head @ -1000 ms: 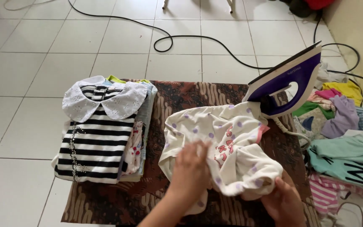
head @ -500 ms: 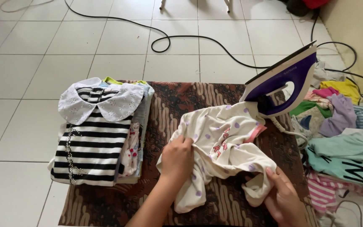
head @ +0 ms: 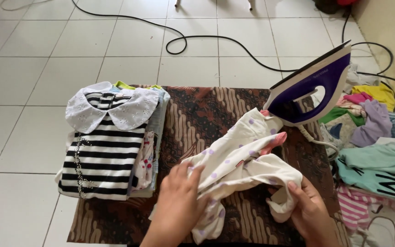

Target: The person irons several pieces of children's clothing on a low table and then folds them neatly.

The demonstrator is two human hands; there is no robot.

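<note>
1. Head view showed a cream dotted garment (head: 241, 167) lying crumpled on the brown patterned cloth (head: 206, 112), its long axis running from near-left up to far-right toward the purple iron (head: 314, 89).
2. Left hand (head: 179, 201) lay flat, fingers spread, pressing the garment's near-left part.
3. Right hand (head: 309, 208) pinched a cream fold at the near-right end; both hands touched it, neither clearly nearer.
4. No containers appeared: a folded stack topped by a striped dress (head: 104, 146) sat left, loose clothes (head: 376, 151) right.

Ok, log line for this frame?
left hand: pressing cream purple-dotted cloth garment | right hand: gripping its edge | surface: brown batik mat | purple-white iron: upright
</note>
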